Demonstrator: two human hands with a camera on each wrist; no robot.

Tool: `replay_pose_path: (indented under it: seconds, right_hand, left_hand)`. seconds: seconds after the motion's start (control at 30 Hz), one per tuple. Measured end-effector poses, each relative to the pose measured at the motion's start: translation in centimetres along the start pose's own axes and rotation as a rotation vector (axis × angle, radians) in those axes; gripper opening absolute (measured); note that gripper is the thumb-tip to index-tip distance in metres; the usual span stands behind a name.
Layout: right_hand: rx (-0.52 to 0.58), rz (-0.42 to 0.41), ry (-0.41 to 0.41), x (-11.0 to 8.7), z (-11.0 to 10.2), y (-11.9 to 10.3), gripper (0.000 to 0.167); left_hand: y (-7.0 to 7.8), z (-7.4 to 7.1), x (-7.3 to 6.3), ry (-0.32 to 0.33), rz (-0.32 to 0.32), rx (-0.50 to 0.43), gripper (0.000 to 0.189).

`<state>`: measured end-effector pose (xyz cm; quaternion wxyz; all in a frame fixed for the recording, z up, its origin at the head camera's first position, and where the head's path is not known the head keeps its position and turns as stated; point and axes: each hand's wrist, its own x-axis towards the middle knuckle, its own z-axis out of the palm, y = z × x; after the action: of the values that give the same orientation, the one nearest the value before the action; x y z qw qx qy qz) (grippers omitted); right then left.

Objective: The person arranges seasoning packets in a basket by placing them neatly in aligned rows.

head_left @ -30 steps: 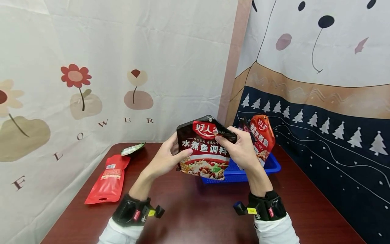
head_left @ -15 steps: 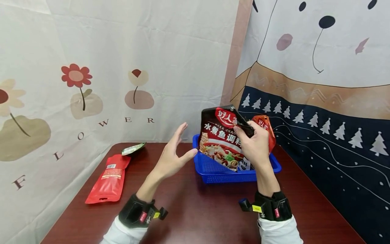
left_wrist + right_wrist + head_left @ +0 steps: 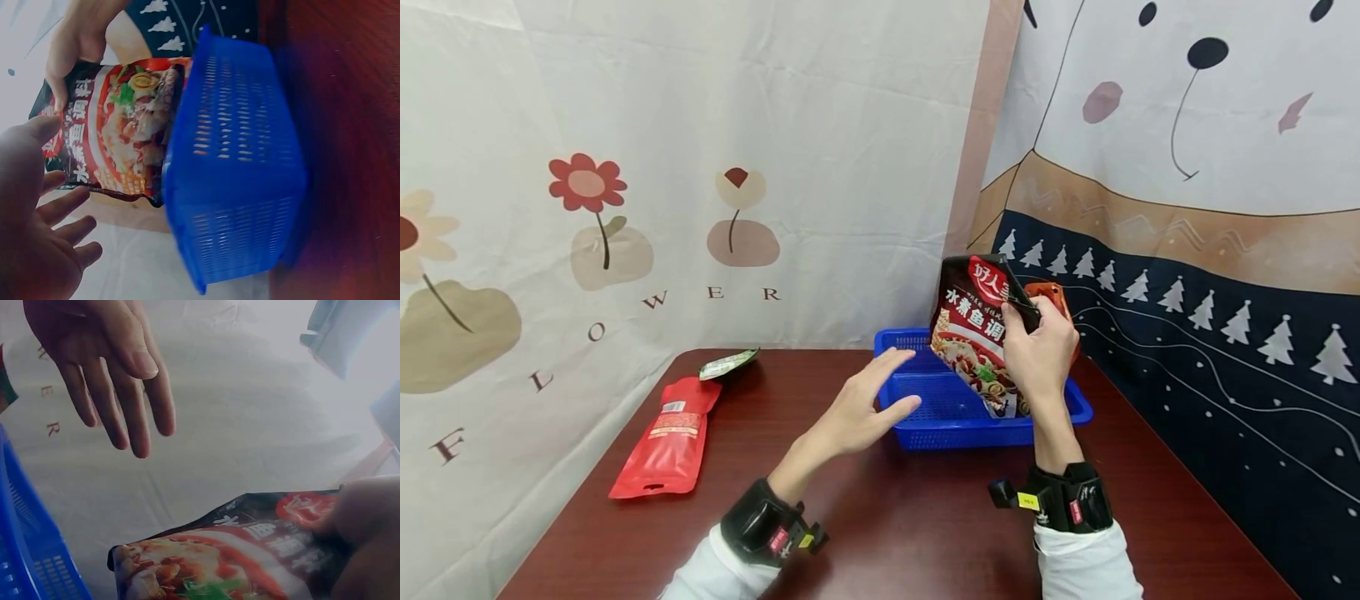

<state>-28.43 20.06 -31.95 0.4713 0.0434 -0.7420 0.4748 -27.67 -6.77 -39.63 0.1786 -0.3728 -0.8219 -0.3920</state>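
My right hand (image 3: pixel 1040 348) grips the upper right corner of a black and red seasoning packet (image 3: pixel 973 342), thumb across its front. The packet hangs tilted over the blue basket (image 3: pixel 917 437), its lower end at the basket's opening. Left of the basket, my left hand (image 3: pixel 865 408) is held in the air, fingers extended and thumb apart, with nothing in it. In the left wrist view the packet's printed front (image 3: pixel 134 119) faces that hand. An orange-red packet (image 3: pixel 1051 293) stands behind my right hand, mostly hidden by it.
On the table's left side lies a red pouch (image 3: pixel 670 437), with a small green packet (image 3: pixel 727 365) just behind it. The brown table (image 3: pixel 880 525) meets a pale cloth (image 3: pixel 820 167) at the back and a dark tree-print cloth (image 3: pixel 1210 383) on the right.
My left hand has let go of the black and red packet and drifted right towards the basket. My right hand has carried the packet rightward over the basket.
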Motion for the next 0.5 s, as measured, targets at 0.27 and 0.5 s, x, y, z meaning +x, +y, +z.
replay_pose_path:
  seconds: [0.27, 0.5]
  right_hand:
    - [-0.099, -0.003, 0.04, 0.1, 1.1, 2.0, 0.02]
    - [-0.122, -0.012, 0.05, -0.5, 2.7, 3.2, 0.021]
  left_hand:
    - [-0.7, 1.8, -0.5, -0.219, -0.033, 0.111, 0.057]
    - [-1.2, 2.6, -0.8, -0.316, 0.014, 0.224, 0.049]
